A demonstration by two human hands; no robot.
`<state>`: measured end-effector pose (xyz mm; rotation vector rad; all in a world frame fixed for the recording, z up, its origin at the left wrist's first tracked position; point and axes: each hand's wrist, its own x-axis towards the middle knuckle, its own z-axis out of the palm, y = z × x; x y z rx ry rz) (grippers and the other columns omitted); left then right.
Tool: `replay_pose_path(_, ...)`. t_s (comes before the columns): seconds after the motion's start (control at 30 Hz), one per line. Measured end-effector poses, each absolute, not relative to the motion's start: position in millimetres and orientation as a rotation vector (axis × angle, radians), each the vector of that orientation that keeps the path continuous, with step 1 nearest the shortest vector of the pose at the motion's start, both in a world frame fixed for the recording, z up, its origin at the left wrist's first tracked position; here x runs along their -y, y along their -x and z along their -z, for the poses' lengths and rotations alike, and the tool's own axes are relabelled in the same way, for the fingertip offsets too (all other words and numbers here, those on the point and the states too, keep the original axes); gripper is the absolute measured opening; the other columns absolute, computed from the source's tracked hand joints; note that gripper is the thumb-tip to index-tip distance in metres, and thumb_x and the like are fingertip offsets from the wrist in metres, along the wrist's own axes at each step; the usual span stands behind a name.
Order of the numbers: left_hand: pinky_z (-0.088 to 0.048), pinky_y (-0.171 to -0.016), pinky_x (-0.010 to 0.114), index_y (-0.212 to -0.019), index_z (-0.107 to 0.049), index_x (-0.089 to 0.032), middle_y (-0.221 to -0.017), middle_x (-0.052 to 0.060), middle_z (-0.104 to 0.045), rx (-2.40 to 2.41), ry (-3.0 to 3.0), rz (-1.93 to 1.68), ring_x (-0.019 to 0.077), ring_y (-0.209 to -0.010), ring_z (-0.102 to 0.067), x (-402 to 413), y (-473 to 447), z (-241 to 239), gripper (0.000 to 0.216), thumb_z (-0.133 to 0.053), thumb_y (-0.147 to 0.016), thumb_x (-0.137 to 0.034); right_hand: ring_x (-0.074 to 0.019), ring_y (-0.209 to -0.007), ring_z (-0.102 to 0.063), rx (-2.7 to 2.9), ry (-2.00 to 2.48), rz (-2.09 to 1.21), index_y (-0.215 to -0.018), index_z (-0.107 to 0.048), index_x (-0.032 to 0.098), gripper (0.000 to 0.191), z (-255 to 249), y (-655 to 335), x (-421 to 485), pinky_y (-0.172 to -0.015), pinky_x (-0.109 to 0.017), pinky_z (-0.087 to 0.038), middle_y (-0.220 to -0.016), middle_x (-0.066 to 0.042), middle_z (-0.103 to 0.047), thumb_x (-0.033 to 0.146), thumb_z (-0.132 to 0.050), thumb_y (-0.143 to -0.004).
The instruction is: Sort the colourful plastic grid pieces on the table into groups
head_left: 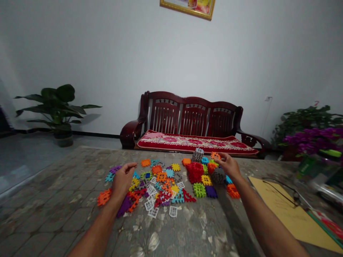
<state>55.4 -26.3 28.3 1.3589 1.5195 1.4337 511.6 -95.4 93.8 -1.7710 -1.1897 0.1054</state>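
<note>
Right hand (227, 166), head view: your fingertips pinch an orange piece (215, 156) by its near right edge, above the far right part of the block cluster. Its broad, openwork face is turned roughly toward you, standing tilted rather than flat; outline near square, so no clear long axis can be read. Your left hand (124, 180) is over the left side of the loose pieces, fingers pointing inward to the right; whether they are parted or gripping something, you cannot tell.

Beside your right hand: a dark grey block (218, 176), a red assembly (195, 172), and behind that a grey stack (198, 155), upright. White lattice pieces (151, 196) lie at various angles between your hands on the surface (80, 221).

Writing: yellow sheet (289, 214), right, under glasses (281, 191), bears faint marks, illegible. Red-printed item (329, 223) at right edge: lettering unreadable. No brand legible on the blocks.
</note>
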Motion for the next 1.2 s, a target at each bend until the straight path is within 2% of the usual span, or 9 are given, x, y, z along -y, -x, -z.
replay_pose_path(0.17,-0.051,-0.089,0.033,-0.101,-0.072,-0.018,-0.104,0.008,-0.076,-1.698,-1.495,-1.305,0.0234,-0.095,-0.069,26.8,-46.8,-23.1,0.032,-0.053,-0.079,-0.031,-0.0254,-0.081,-0.071,1.202,1.893,-0.281,-0.096,-0.074,0.011,0.038,-82.2,-550.6,86.0,-0.071,-0.033,-0.054,-0.094,-0.013,-0.075,0.024,-0.079,-0.061)
replay_pose_path(0.3,-0.051,-0.083,0.03,-0.102,-0.073,-0.02,-0.102,0.006,-0.076,-1.821,-1.525,-1.234,0.0223,-0.091,-0.069,29.2,-44.3,-23.9,0.032,-0.052,-0.08,-0.031,-0.0212,-0.075,-0.07,1.222,1.911,-0.406,-0.093,-0.074,0.012,0.037,-76.6,-560.8,74.9,-0.066,-0.027,-0.054,-0.087,-0.009,-0.076,0.021,-0.081,-0.058)
replay_pose_path(0.6,-0.052,-0.087,0.032,-0.1,-0.073,-0.019,-0.102,0.007,-0.076,-1.734,-1.462,-1.283,0.023,-0.092,-0.069,20.7,-39.5,-10.3,0.034,-0.054,-0.075,-0.032,-0.0162,-0.064,-0.065,1.311,1.877,-0.628,-0.085,-0.075,0.014,0.032,-64.6,-571.8,60.3,-0.058,-0.023,-0.05,-0.072,-0.003,-0.074,0.025,-0.082,-0.056)
replay_pose_path(0.83,-0.052,-0.089,0.033,-0.093,-0.073,-0.019,-0.099,0.006,-0.077,-1.726,-1.386,-1.301,0.0231,-0.092,-0.069,21.6,-41.8,-12.8,0.029,-0.055,-0.072,-0.03,-0.0157,-0.064,-0.064,1.337,1.839,-0.728,-0.087,-0.075,0.016,0.037,-58.8,-578.1,54.3,-0.059,-0.024,-0.05,-0.072,-0.001,-0.073,0.031,-0.083,-0.054)
replay_pose_path(1.2,-0.052,-0.088,0.033,-0.095,-0.073,-0.02,-0.099,0.006,-0.077,-1.706,-1.401,-1.329,0.0228,-0.089,-0.069,19.3,-40.3,-6.8,0.032,-0.055,-0.073,-0.033,-0.0168,-0.065,-0.066,1.351,1.815,-0.836,-0.085,-0.076,0.017,0.036,-61.4,-577.9,55.2,-0.058,-0.024,-0.051,-0.077,-0.003,-0.075,0.034,-0.084,-0.054)
